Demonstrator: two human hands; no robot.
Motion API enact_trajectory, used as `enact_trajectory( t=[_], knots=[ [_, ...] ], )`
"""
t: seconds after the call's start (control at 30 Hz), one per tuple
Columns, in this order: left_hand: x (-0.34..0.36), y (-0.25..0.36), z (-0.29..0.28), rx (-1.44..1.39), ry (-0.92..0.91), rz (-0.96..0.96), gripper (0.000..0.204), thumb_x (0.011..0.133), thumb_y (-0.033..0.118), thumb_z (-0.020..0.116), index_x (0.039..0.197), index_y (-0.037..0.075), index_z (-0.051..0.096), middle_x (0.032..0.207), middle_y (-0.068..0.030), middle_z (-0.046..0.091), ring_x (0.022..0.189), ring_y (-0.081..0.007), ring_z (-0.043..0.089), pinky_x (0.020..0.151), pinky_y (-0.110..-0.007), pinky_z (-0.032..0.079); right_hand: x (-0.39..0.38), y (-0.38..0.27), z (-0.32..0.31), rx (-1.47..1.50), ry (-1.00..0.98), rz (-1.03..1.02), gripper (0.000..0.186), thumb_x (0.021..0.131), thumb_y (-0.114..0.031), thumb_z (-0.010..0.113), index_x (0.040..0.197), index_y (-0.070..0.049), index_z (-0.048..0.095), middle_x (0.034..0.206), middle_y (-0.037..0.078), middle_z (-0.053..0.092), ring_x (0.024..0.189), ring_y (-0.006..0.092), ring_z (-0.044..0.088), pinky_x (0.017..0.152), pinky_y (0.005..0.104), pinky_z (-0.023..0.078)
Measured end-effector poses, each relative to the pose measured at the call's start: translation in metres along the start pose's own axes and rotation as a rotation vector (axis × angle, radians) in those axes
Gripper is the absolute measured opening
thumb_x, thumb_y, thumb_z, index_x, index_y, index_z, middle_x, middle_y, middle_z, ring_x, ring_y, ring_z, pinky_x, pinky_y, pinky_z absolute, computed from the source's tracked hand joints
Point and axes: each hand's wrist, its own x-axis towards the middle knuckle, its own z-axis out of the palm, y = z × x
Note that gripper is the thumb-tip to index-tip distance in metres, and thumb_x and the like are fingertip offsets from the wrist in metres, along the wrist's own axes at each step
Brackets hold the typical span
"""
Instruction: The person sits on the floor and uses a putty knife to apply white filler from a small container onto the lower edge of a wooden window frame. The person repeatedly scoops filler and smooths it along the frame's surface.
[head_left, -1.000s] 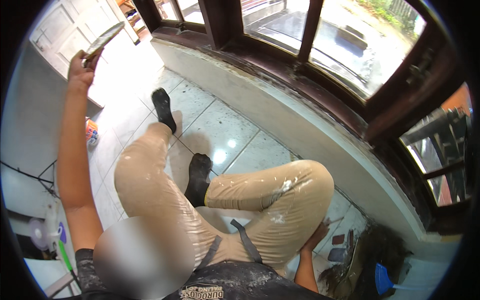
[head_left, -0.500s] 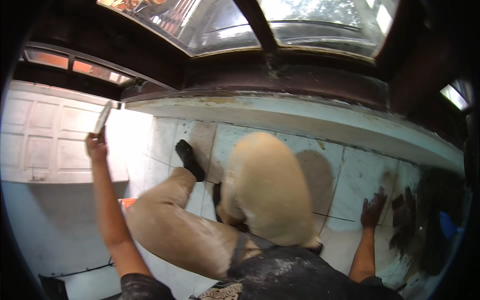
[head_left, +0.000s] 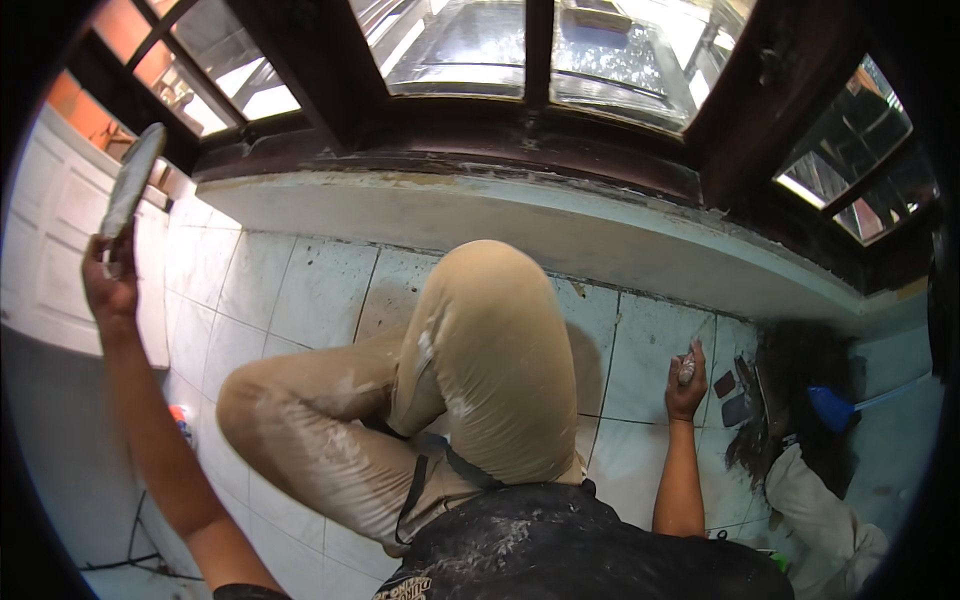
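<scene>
My left hand (head_left: 110,280), raised at the far left, is closed round the handle of a plastering trowel (head_left: 137,180). Its long, flat blade is coated in whitish-grey material and points up and away. Low over the tiles on the right, my right hand (head_left: 686,390) has its fingers curled round a small tool with a pale, smeared handle (head_left: 687,371). A thin part seems to stick out beyond the fingers, but its kind is unclear. Beside this hand, two flat dark pieces (head_left: 738,410) lie on the floor.
A low white ledge (head_left: 500,205) runs under dark-framed windows (head_left: 455,50). At right are a dark bristly heap (head_left: 800,360), a blue plastic tool (head_left: 830,408) and a grey cloth (head_left: 805,505). A white panelled door (head_left: 70,230) stands at left. My bent knees (head_left: 490,340) fill the middle.
The view has swung to the right and my legs have shifted. My left hand still holds the trowel. My right hand, blurred with fingers spread earlier, now curls round the small tool.
</scene>
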Motion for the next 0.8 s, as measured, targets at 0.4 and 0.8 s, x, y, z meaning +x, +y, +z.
enact_trajectory(
  t=[0.4,0.8],
  knots=[
    [-0.222,-0.313,0.181,-0.249,-0.050,-0.238,0.087,0.083,0.006,0.055,0.168,-0.003,0.042,0.162,-0.0244,0.060,0.144,-0.0390,0.067,0.118,-0.052,0.062,0.174,-0.365,-0.001,1.148,-0.091,0.121,0.046,0.100,-0.010,0.062,0.137,0.016,0.069,0.115,0.026,0.081,0.081,0.0226,0.077,0.064,0.0351,0.063],
    [-0.190,-0.349,0.173,-0.181,-0.141,-0.153,0.115,0.074,-0.015,0.053,0.182,-0.001,0.017,0.172,-0.0229,0.050,0.158,-0.0326,0.054,0.127,-0.042,0.049,0.227,-0.470,0.124,1.019,-0.632,0.207,0.024,0.104,-0.009,0.070,0.111,0.012,0.079,0.095,0.019,0.084,0.065,0.0116,0.071,0.055,0.0249,0.054]
  ],
)
